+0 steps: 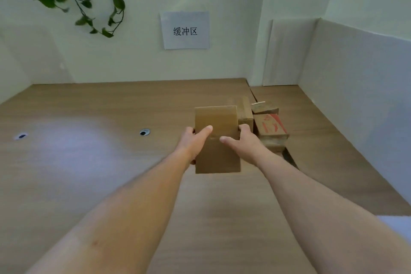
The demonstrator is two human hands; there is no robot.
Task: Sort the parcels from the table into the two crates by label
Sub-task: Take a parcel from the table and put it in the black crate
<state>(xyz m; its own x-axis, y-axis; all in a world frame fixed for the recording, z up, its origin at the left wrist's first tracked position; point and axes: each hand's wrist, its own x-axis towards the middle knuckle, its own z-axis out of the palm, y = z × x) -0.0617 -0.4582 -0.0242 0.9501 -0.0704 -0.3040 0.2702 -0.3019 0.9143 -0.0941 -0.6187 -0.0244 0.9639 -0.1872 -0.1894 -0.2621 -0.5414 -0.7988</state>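
Parcel (215,118), a flat brown cardboard box, is in the middle of the frame, held up over the wood table (89,173) by both hands. Two bare arms reach in from the bottom of the frame. L hand (191,143) grips the parcel's left edge, thumb lying across the top face. R hand (242,145) grips the right edge, thumb on the top face too, fingers curled round the side. The face we can see is plain brown.

Just behind the parcel, to the right, more boxes huddle together on the table. A plain brown box (245,114) is nearest the held one. Next to it is a box w/ red print (270,127); the print is too blurry to read. A smaller box (264,108) lies a bit farther back, tilted, w/ a pale strip on top.

To the left, the tabletop has a round hole (144,132) near the middle and another round hole (21,136) by the left edge.

Far back, a white paper sign (185,30) on the wall says 缓冲区 in black. Upper left, a green leafy plant (89,2) hangs down. White boards (355,73) stand along the right side.
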